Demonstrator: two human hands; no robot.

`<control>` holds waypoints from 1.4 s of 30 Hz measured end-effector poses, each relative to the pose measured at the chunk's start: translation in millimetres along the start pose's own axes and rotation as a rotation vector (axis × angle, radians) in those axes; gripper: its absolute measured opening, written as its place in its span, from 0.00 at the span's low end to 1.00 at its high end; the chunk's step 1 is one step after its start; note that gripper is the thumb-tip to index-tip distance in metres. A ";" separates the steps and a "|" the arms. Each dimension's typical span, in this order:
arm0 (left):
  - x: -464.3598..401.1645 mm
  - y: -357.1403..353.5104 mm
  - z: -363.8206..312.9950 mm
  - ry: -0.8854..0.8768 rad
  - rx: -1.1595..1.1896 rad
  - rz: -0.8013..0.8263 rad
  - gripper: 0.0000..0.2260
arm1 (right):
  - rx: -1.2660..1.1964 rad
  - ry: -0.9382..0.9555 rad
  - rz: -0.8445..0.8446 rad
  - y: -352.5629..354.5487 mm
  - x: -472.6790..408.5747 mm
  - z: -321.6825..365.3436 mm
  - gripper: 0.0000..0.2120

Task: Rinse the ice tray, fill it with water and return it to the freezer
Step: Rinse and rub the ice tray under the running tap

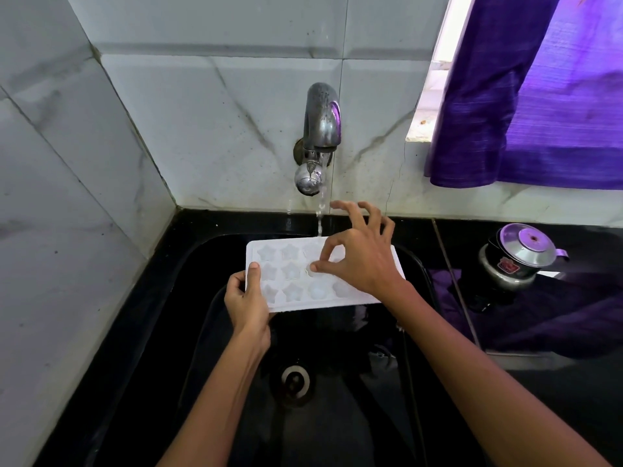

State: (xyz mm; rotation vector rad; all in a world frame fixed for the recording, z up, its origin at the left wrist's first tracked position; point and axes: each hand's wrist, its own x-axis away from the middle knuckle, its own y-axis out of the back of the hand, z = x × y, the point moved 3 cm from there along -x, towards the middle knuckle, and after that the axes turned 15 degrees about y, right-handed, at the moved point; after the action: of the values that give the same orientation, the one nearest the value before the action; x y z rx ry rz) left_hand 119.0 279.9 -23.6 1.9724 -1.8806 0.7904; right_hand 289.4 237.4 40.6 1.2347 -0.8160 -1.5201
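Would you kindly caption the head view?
Left hand holds ice tray under running tap; right hand rubs a cup.

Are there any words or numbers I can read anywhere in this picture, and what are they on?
None can be read.
Red label on the black pot to the right of the sink: there is a mark, but too small and blurred to read.
White ice tray, tap, wall tiles, purple curtain: no writing visible.
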 end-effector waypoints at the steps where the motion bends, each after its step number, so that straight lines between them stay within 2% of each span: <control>1: -1.6 -0.7 -1.1 -0.001 0.007 -0.012 0.08 | -0.004 0.011 0.051 -3.6 2.1 1.7 0.13; 4: -6.7 -3.0 -3.5 0.000 0.022 -0.034 0.08 | -0.004 0.016 0.265 -14.5 8.4 5.4 0.17; 6: -9.2 -4.8 -3.6 0.004 0.019 -0.038 0.08 | 0.014 0.015 0.321 -16.3 9.9 5.7 0.17; 10: -7.4 -8.7 -1.3 0.012 0.018 -0.026 0.09 | 0.059 0.037 0.267 -11.1 6.2 4.2 0.14; 13: -5.9 -11.0 -0.3 0.022 0.015 -0.014 0.09 | 0.081 0.022 0.198 -4.9 2.7 0.6 0.17; 18: -7.6 -13.0 -1.8 0.032 0.013 0.006 0.08 | 0.037 0.054 0.350 -5.4 4.1 0.4 0.15; 22: -8.4 -13.3 -2.9 0.027 0.001 0.002 0.09 | 0.011 0.049 0.250 -2.8 1.2 0.6 0.13; 25: -7.9 -13.5 -4.3 0.037 0.015 0.003 0.09 | 0.028 0.025 0.191 0.8 -1.7 -2.2 0.16; 28: -8.4 -15.3 -6.6 0.037 0.025 0.005 0.09 | 0.044 0.039 0.240 -0.9 -1.8 -1.4 0.18; 31: -9.1 -16.3 -7.6 0.033 0.026 0.005 0.10 | 0.020 0.039 0.283 -2.8 -0.9 -0.1 0.15; 37: -9.8 -16.5 -7.2 0.039 0.005 0.006 0.11 | 0.012 0.018 0.131 7.0 -5.4 -1.7 0.15; 42: -10.8 -18.5 -8.9 0.048 0.028 0.015 0.09 | -0.011 0.028 0.276 2.7 -5.0 -0.5 0.14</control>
State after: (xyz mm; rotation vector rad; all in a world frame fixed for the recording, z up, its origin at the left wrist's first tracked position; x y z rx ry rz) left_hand 135.7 295.6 -19.9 1.9409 -1.8690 0.8653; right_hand 290.7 241.3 44.5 1.0834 -0.9178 -1.2804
